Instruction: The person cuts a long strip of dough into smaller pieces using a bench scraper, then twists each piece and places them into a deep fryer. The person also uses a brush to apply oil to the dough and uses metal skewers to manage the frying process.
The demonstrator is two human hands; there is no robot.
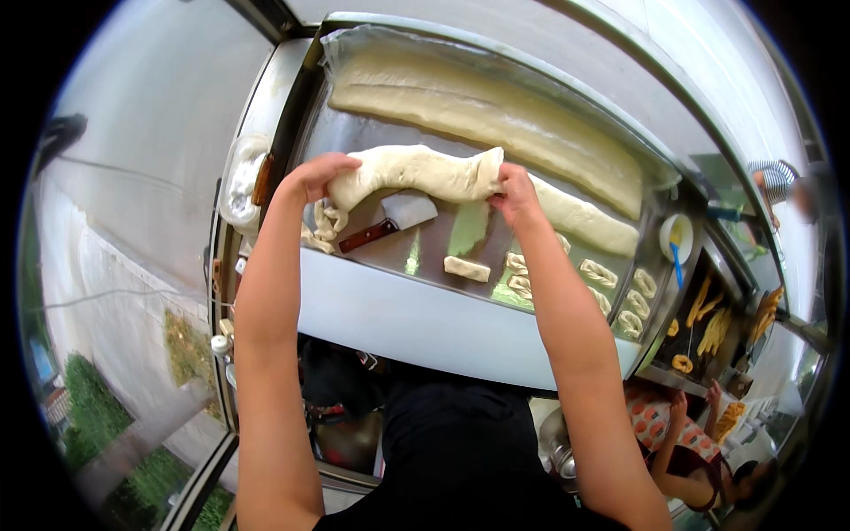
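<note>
The dough strip (416,173) is pale cream, like the long slab (478,106) behind it and the small cut pieces (611,283). The steel worktop (443,248) shines silver-grey. The cleaver (390,221) has a reddish-brown handle. Fried sticks (708,319) are golden orange. A small white bowl (677,237) holds a blue brush. Someone nearby wears a red-and-white patterned top (651,416).

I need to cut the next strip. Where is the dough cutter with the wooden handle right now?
In the head view, the dough cutter lies on the metal worktop, left of centre, just under the dough strip that the left hand and right hand hold.
</note>
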